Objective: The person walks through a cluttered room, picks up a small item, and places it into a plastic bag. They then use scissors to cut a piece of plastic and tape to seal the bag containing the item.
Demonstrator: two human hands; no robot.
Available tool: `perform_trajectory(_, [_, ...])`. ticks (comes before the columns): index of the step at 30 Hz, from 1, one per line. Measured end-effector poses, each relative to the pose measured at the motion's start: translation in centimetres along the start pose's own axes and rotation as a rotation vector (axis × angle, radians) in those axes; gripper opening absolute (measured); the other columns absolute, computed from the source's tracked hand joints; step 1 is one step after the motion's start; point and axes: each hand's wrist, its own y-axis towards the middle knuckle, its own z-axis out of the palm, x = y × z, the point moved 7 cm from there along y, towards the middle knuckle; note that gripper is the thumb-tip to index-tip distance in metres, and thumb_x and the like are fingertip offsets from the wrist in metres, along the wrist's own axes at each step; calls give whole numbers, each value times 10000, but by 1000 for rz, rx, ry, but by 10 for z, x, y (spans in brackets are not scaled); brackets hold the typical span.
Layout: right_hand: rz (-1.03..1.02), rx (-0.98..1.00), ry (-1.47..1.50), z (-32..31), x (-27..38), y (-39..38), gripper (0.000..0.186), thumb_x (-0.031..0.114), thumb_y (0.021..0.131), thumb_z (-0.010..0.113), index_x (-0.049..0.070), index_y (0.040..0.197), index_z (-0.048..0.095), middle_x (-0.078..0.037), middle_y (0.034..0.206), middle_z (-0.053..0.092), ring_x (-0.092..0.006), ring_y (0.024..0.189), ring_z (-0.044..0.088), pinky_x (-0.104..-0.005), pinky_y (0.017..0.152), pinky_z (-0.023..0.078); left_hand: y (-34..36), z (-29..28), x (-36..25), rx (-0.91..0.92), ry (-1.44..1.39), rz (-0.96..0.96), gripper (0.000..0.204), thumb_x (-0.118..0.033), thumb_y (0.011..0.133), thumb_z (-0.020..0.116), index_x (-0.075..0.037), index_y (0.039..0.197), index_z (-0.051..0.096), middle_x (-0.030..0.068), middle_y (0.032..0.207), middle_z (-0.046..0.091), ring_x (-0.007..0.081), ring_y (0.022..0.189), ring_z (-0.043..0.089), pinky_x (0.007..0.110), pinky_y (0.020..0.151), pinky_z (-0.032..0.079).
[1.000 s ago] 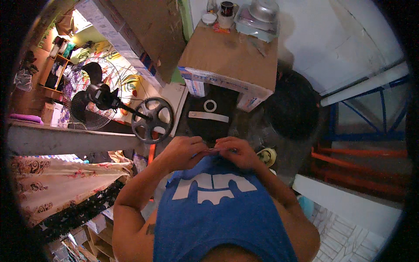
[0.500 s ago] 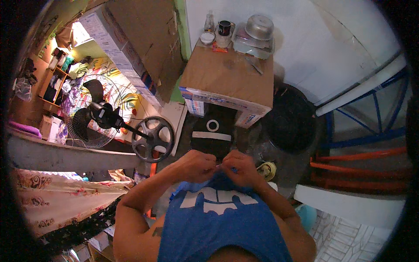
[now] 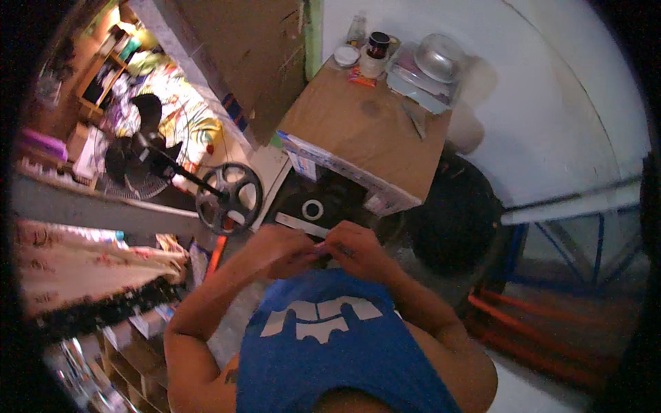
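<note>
My left hand (image 3: pixel 282 248) and my right hand (image 3: pixel 357 248) meet in front of my blue sleeveless shirt (image 3: pixel 330 354), with fingers pinched. Between their fingertips sits a small pinkish-purple thing (image 3: pixel 319 249), too small and blurred for me to tell its kind. Both hands grip it, and the fingers cover most of it. Just beyond them lies a black object with a white ring (image 3: pixel 312 210) and a pale band, partly under a cardboard box (image 3: pixel 358 124) that stands like a table.
On the box stand a metal bowl (image 3: pixel 438 58), a dark-lidded jar (image 3: pixel 377 45) and a knife-like object (image 3: pixel 414 120). A black tub (image 3: pixel 454 220) is to its right. At left stands a black fan (image 3: pixel 148 151); at right are orange bars (image 3: pixel 537 337) and a blue metal frame (image 3: pixel 599 248).
The view has turned, so the box and room appear tilted. My hands appear a little further left and higher, still together, and the pinkish thing between them shows more plainly.
</note>
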Motion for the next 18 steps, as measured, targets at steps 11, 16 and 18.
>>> perform_trajectory(11, [-141, 217, 90, -114, -52, 27, 104, 49, 810, 721, 14, 880, 653, -121, 850, 660, -263, 806, 646, -350, 697, 509, 89, -2, -41, -160, 147, -168, 143, -149, 762, 703, -77, 815, 591, 81, 755, 568, 293, 678, 604, 420, 576, 467])
perform_trajectory(16, [-168, 191, 94, -122, -60, 34, 75, 56, 814, 729, 19, 843, 670, -102, 833, 664, -267, 790, 646, -354, 678, 507, 85, 2, -43, -174, 266, -197, 113, -140, 752, 673, -79, 784, 584, 80, 744, 564, 295, 671, 603, 426, 564, 459])
perform_trajectory(18, [-156, 243, 96, -119, -47, 41, 91, 71, 811, 738, 19, 847, 672, -105, 827, 666, -273, 780, 649, -353, 675, 510, 80, 3, -45, -172, 195, -205, 95, -132, 752, 656, -73, 768, 583, 87, 738, 561, 296, 665, 604, 430, 556, 457])
